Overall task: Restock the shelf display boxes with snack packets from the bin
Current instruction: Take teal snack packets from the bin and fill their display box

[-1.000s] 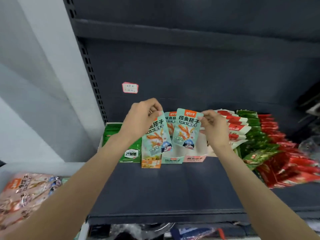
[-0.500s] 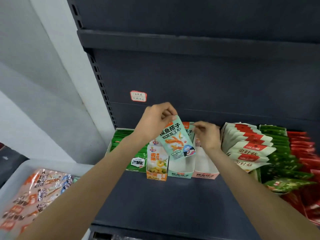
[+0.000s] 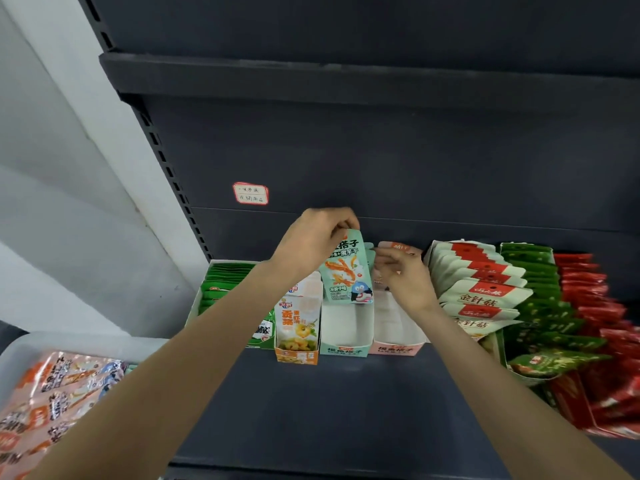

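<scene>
Left hand (image 3: 317, 237) pinches the top edge of a mint-green snack packet (image 3: 347, 271), held upright over the back of the mint display box (image 3: 346, 332). Right hand (image 3: 403, 277) — at 3 o'clock of the packet — curls its fingers on packets in the pink display box (image 3: 396, 336). Bin (image 3: 86, 342) of packets lies at 8 o'clock.

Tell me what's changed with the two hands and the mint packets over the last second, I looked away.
A second ago each hand held up a mint packet. The right hand has since put its packet at the back of the mint display box and now fingers the packets there. The left hand still pinches its mint packet by the top, now lowered over that box. The boxes on the shelf have not moved.
</scene>
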`<action>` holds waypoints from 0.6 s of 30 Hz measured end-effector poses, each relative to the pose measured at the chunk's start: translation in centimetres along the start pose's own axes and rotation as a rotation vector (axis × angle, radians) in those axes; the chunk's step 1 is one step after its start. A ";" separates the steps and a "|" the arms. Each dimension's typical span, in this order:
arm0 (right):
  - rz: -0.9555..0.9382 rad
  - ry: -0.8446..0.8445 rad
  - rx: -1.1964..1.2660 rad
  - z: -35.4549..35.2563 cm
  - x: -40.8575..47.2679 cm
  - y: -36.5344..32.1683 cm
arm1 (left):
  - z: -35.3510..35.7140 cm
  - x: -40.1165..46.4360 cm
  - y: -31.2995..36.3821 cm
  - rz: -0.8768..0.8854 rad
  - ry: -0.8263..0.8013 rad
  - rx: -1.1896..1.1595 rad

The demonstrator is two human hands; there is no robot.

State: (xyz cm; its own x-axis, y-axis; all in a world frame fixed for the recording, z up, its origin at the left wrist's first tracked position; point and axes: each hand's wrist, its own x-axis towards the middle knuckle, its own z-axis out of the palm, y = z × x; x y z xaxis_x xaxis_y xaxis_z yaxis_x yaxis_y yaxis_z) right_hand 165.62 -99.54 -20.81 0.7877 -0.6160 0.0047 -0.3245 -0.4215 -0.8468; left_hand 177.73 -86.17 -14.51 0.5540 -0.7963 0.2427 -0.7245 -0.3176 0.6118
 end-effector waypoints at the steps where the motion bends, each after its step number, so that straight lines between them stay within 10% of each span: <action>1: 0.011 -0.016 0.012 0.0 -0.1 0.0 | 0.1 0.1 -0.1 0.011 -0.003 0.028; 18: -0.032 0.101 -0.080 1.9 -0.4 -0.5 | 3.4 -0.6 -2.1 0.034 -0.215 0.222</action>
State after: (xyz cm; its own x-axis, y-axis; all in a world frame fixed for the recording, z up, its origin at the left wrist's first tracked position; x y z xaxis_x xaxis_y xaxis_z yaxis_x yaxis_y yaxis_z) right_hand 166.46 -97.78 -21.43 0.7430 -0.6635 0.0883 -0.3437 -0.4913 -0.8003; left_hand 177.50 -86.77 -18.50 0.4454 -0.8916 0.0811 -0.8262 -0.3745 0.4209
